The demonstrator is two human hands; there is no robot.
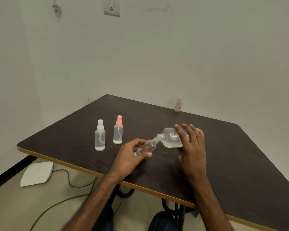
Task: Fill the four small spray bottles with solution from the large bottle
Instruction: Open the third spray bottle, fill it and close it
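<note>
My right hand point(191, 147) grips the large clear bottle point(171, 137), tipped on its side above the table with its open neck pointing left. My left hand point(132, 155) holds a small uncapped spray bottle point(148, 147), tilted so its mouth meets the large bottle's neck. A little clear liquid lies in both. Two more small spray bottles stand upright to the left: one with a white cap point(100, 135) and one with a pink cap point(118, 130). A fourth small bottle with a pink cap point(178, 105) stands at the table's far edge.
The dark wooden table point(240, 164) sits against a pale wall, its near edge running diagonally. On the floor at left lie a white foam piece point(37, 173) and loose cables point(70, 180). My knees show under the table's front edge.
</note>
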